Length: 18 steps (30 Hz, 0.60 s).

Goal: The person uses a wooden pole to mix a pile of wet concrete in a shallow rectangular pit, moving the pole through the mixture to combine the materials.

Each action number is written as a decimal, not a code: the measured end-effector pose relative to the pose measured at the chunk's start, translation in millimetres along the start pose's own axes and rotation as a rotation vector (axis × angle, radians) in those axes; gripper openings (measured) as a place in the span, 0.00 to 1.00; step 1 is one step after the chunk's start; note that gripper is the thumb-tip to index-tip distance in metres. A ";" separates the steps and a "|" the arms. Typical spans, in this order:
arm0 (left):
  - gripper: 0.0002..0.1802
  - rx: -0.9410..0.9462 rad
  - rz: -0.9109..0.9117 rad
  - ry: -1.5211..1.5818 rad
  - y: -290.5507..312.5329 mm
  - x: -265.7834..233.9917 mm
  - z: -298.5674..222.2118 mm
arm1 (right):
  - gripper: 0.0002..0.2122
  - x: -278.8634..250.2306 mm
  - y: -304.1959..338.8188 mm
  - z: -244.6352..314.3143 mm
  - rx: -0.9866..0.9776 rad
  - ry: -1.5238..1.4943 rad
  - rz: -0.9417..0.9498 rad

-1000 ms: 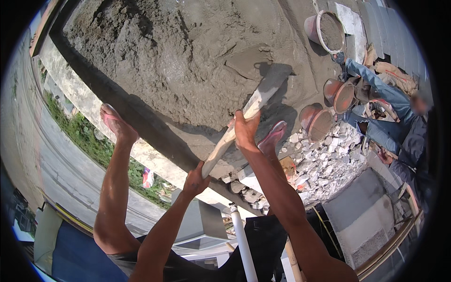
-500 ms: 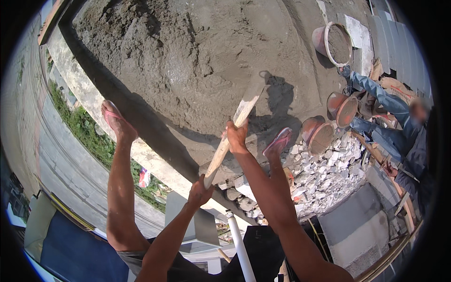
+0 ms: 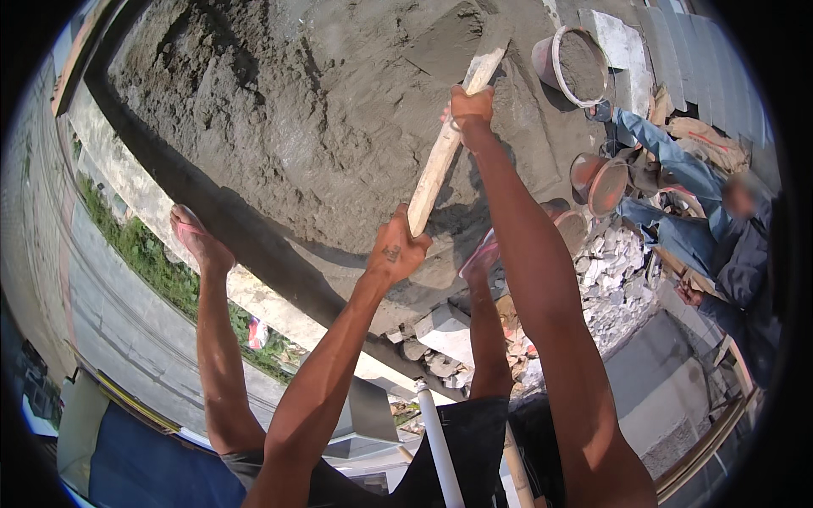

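Note:
Both my hands are closed round a long, pale wooden tool handle (image 3: 436,173) that slants up and to the right over wet grey mortar (image 3: 296,110). My left hand (image 3: 400,245) wraps its near end. Farther along, my right hand (image 3: 472,108) grips it with the arm stretched out. The handle's far end is coated grey and blends into the mortar, so I cannot make out the tool's head. My left foot in a pink flip-flop (image 3: 193,229) rests on the pale wall (image 3: 254,296); my other foot is partly behind my right forearm.
Mortar-filled buckets stand at the right: one upright (image 3: 549,63), another (image 3: 584,173) nearer, and a third (image 3: 572,233) partly behind my arm. A seated person (image 3: 737,254) is beside them. White rubble (image 3: 618,288) lies nearer; a white pipe (image 3: 436,449) rises in front of me.
Both hands and the handle have moved forward, away from me, and to the right. My right arm is straighter and now covers part of the nearest bucket.

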<state>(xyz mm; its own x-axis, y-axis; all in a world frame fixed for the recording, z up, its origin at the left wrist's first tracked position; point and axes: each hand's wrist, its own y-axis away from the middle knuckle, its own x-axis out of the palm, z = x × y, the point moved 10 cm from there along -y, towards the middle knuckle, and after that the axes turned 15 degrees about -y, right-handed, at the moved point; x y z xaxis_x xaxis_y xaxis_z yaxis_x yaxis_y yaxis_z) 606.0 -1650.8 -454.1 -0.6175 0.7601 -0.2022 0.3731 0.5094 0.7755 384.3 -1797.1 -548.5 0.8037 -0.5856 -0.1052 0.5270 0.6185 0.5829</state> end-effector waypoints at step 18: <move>0.23 -0.431 0.200 0.128 158.7 45.1 -62.2 | 0.09 -41.5 158.2 -116.2 0.854 -0.221 0.053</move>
<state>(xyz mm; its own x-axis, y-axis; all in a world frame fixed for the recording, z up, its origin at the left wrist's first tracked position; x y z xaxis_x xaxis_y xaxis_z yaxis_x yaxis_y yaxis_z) 594.3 -1560.7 -302.9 -0.6529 0.7568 0.0303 0.1897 0.1246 0.9739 466.5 -1614.1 -545.5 0.7027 -0.7101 0.0456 0.0330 0.0966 0.9948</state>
